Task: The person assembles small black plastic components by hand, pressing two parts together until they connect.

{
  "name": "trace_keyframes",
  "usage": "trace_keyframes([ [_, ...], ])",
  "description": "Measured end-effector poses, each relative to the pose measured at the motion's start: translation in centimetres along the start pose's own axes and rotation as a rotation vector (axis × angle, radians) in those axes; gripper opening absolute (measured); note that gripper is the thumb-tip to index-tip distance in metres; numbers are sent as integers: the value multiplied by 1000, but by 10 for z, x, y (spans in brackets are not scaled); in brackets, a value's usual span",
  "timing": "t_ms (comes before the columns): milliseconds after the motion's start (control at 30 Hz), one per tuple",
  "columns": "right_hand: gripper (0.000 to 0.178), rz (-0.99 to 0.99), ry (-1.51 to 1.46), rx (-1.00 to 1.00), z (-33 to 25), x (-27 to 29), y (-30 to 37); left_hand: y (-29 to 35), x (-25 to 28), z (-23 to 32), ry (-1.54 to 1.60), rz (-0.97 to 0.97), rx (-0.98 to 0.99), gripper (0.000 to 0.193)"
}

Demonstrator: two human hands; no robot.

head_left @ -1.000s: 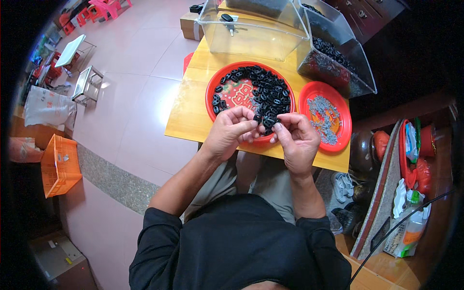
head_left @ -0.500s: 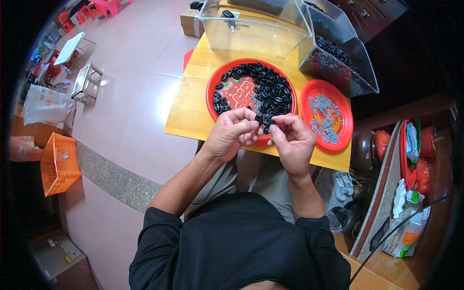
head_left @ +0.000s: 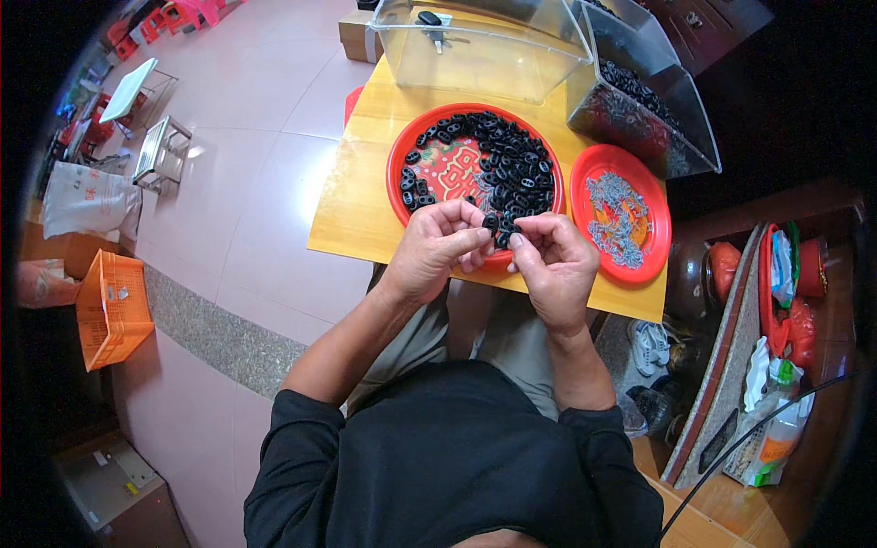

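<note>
Over the near rim of a round red tray [head_left: 396, 173], my two hands meet with fingertips almost touching. My left hand [head_left: 437, 248] pinches a small black oval plastic piece [head_left: 491, 222] between thumb and index finger. My right hand [head_left: 557, 269] is closed too, thumb against forefinger, right beside that piece. What sits in its pinch is too small to make out; dark bits show at its fingertips. Many black two-holed oval pieces [head_left: 521, 169] fill the tray's right and far sides. A smaller red plate [head_left: 664, 210] at the right holds many tiny grey pieces [head_left: 614, 203].
The yellow tabletop [head_left: 352, 205] carries a clear plastic bin [head_left: 484, 68] with a key [head_left: 433, 35] at its back. Another clear bin [head_left: 630, 137] with black pieces stands back right. Shelves with bags and a bottle [head_left: 775, 429] flank my right; an orange crate [head_left: 114, 310] is left.
My hands keep almost the same pinched pose, fingertips shifting only slightly. The view has moved a little; the tray and plate stay in place on the table.
</note>
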State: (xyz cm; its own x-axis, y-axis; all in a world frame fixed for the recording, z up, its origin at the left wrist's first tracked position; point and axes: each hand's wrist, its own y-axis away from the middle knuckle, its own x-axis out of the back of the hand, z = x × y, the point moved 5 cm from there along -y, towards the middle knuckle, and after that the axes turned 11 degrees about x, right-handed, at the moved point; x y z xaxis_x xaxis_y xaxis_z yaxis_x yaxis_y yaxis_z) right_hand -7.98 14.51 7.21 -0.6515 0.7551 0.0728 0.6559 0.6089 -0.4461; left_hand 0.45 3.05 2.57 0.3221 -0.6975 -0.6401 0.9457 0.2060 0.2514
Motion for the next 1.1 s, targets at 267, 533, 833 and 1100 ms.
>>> trace_keyframes([
  [267, 11, -23, -23, -33, 5, -4, 2, -1, -3, 1, -99, 22, -46, 8],
  [533, 12, 8, -125, -6, 3, -7, 2, 3, -6, 2, -135, 2, -72, 8],
  [833, 11, 29, -136, -21, 6, -9, 8, 14, -10, 10, -415, 64, -158, 9],
  [1100, 12, 5, -172, -7, 3, -10, 7, 15, -9, 14, -418, 42, -160, 11],
])
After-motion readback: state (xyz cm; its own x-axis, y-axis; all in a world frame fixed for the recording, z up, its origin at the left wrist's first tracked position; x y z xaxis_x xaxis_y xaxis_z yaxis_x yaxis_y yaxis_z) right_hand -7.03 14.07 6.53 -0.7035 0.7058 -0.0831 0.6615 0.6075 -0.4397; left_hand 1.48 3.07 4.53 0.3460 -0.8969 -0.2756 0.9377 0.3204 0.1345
